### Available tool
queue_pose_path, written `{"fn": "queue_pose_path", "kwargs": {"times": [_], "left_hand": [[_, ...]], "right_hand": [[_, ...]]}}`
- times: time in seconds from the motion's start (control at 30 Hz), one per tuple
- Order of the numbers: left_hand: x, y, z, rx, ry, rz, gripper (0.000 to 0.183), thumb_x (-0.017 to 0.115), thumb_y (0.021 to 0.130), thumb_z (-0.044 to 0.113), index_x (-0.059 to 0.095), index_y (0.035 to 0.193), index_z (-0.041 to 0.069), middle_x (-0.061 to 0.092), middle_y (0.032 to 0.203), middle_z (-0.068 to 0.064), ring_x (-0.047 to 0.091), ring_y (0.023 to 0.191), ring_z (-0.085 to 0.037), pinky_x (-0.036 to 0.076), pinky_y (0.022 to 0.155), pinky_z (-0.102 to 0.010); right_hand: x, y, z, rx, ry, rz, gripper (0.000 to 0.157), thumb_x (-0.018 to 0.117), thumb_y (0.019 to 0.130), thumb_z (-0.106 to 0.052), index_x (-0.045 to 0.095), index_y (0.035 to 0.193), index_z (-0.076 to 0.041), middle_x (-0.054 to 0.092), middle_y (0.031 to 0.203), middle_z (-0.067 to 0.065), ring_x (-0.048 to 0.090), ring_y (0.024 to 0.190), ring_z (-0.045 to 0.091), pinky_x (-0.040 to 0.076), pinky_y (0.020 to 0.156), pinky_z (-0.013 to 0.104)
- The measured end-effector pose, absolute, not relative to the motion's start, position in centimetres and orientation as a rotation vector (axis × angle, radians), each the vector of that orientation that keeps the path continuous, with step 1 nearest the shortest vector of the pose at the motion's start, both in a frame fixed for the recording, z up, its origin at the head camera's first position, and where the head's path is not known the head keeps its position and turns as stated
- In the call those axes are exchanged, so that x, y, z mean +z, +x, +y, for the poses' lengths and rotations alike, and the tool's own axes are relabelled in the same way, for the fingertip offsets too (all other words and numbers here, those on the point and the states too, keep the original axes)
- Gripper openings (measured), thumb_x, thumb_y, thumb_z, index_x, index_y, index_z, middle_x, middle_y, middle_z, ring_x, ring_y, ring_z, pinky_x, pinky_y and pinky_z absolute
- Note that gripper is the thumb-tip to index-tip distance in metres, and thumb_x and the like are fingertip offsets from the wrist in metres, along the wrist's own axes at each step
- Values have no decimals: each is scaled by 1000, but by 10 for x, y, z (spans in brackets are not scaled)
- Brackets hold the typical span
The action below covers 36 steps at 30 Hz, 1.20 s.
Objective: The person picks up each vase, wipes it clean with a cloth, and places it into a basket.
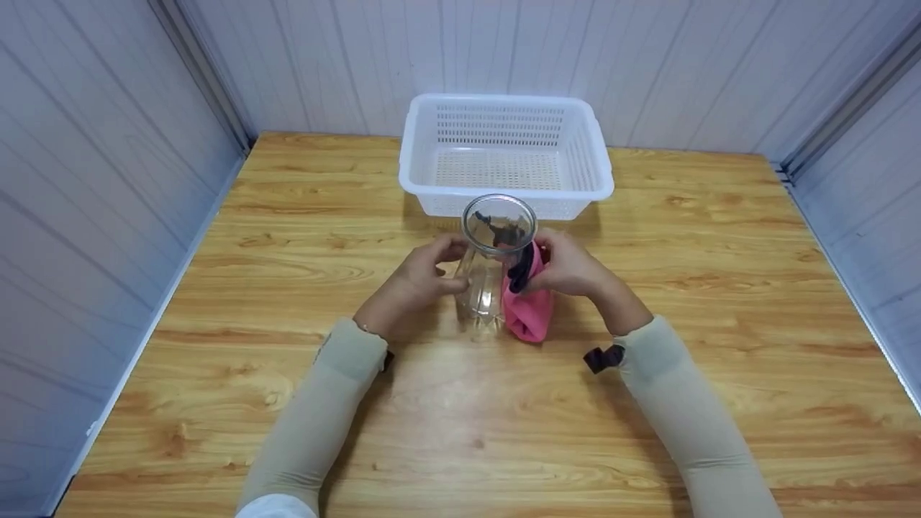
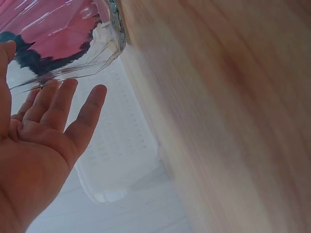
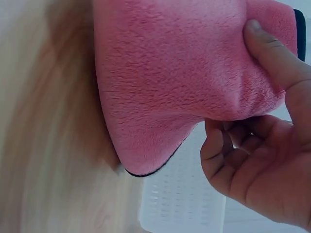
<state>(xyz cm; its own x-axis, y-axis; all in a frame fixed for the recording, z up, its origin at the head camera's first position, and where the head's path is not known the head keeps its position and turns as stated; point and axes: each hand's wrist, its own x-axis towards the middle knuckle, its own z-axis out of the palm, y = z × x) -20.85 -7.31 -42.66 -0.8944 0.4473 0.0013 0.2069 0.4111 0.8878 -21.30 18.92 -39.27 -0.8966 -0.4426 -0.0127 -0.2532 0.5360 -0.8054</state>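
A tall, clear glass vase (image 1: pixel 481 291) with a wide round rim stands upright at the middle of the table. My left hand (image 1: pixel 421 277) holds its left side, thumb in front and fingers behind; in the left wrist view the fingertips (image 2: pixel 68 87) meet the faceted glass. On the vase's other side, my right hand (image 1: pixel 572 266) pinches a fluffy pink cloth (image 3: pixel 165 63) with dark edging. The cloth lies against the glass, and its lower part hangs beside the vase. Pink and dark patches show through the clear wall.
A white plastic basket (image 1: pixel 504 193) with slotted walls stands right behind the vase, near the back wall. White panel walls (image 1: pixel 115 180) enclose the wooden table (image 1: pixel 460 432) at the left, back and right. Dark straps (image 1: pixel 604 358) hang at both wrists.
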Motion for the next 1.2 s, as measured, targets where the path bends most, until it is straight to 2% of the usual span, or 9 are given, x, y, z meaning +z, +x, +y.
{"fn": "queue_pose_path", "kwargs": {"times": [0.2,0.4,0.6,0.7,0.8,1.03,1.2], "left_hand": [[-424,-208,-73,1466,580,2419,55,70,83,13,48,133,22,57,135,0,48,131,-20,41,110,-49],[-423,-206,-73,1400,632,2482,58,70,83,18,46,135,24,51,140,-1,49,130,-27,43,108,-47],[-421,-204,-68,1362,706,2597,69,81,71,26,49,131,18,51,122,-2,56,111,-21,51,99,-39],[-420,-202,-64,1358,650,2621,79,87,64,35,47,131,19,53,118,-1,56,107,-18,53,94,-39],[-419,-200,-62,1400,566,2614,83,90,61,38,46,129,17,55,116,-3,57,105,-20,54,92,-39],[-419,-201,-62,1457,536,2571,75,90,61,31,50,120,10,61,115,-10,60,107,-25,53,96,-40],[-417,-202,-63,1415,530,2593,72,90,61,36,52,117,13,63,114,-7,61,106,-20,53,95,-37]], "right_hand": [[-401,-209,188,-1161,-611,2636,49,90,55,-8,67,98,-8,65,93,4,55,84,15,49,73,27],[-404,-209,189,-1119,-662,2648,54,89,55,-9,67,105,-9,64,97,5,54,88,16,47,76,29],[-404,-208,193,-1122,-672,2634,53,88,57,-13,65,105,-11,64,98,5,55,90,17,48,78,30],[-403,-208,195,-1140,-655,2617,53,87,59,-13,64,106,-11,63,100,6,54,93,18,48,80,32],[-402,-209,196,-1157,-624,2599,54,87,59,-13,64,108,-11,61,103,7,54,97,20,48,83,33],[-397,-210,194,-1226,-594,2584,57,88,58,-10,64,110,-10,62,104,8,56,95,21,49,81,32],[-391,-212,193,-1261,-667,2640,58,89,58,-15,66,110,-11,62,102,6,59,88,21,51,74,30]]}}
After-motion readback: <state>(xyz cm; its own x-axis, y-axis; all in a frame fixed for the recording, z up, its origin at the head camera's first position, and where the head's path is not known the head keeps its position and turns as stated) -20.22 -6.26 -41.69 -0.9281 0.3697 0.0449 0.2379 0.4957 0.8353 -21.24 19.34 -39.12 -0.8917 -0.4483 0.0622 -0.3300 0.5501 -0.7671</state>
